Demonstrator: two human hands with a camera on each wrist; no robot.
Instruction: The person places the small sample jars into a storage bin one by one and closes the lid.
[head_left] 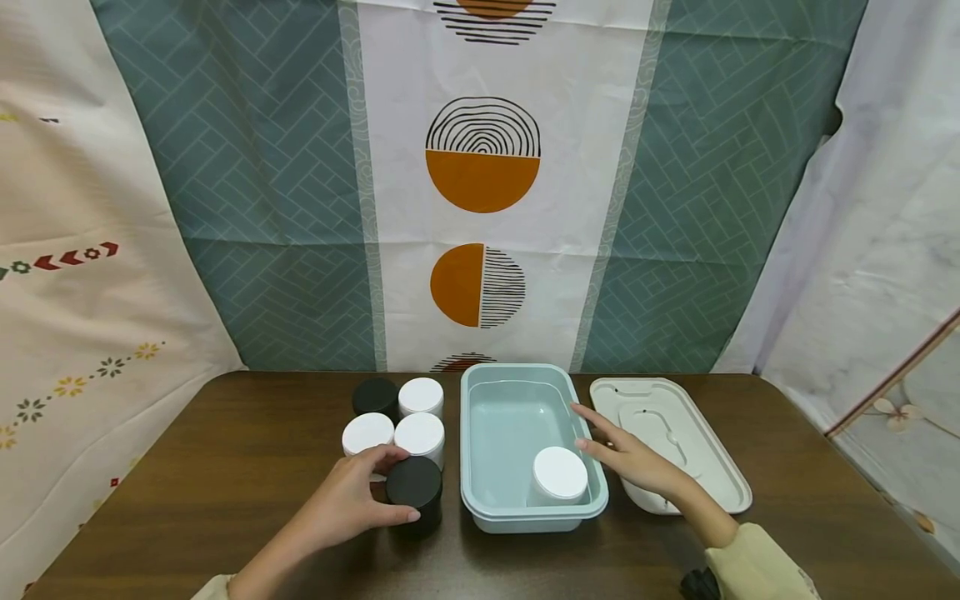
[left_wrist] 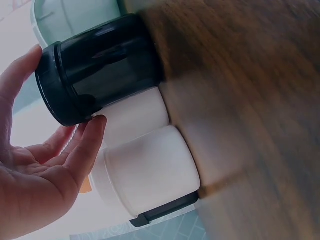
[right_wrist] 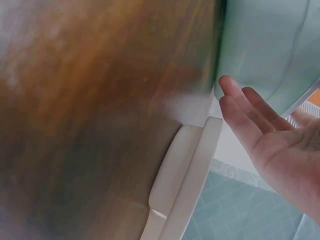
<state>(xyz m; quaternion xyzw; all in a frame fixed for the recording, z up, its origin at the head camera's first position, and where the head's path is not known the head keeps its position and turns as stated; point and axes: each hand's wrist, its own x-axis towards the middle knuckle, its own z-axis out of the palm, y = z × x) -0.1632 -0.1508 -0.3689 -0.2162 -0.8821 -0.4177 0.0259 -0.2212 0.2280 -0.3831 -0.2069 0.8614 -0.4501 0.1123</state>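
One black jar (head_left: 415, 492) is left of the tub (head_left: 495, 433), its lid (left_wrist: 54, 85) pinched by the left hand (head_left: 356, 498); the right hand (head_left: 628, 457) is relaxed by the tub. The jar looks stiff, smooth, probably light; the lid's edge should grip best.

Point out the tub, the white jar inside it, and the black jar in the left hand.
Tub (head_left: 504, 440): head view, on its bare inside floor.
White jar (head_left: 559, 472): head view, on its cap.
Black jar (left_wrist: 111, 62): left wrist view, on its side.
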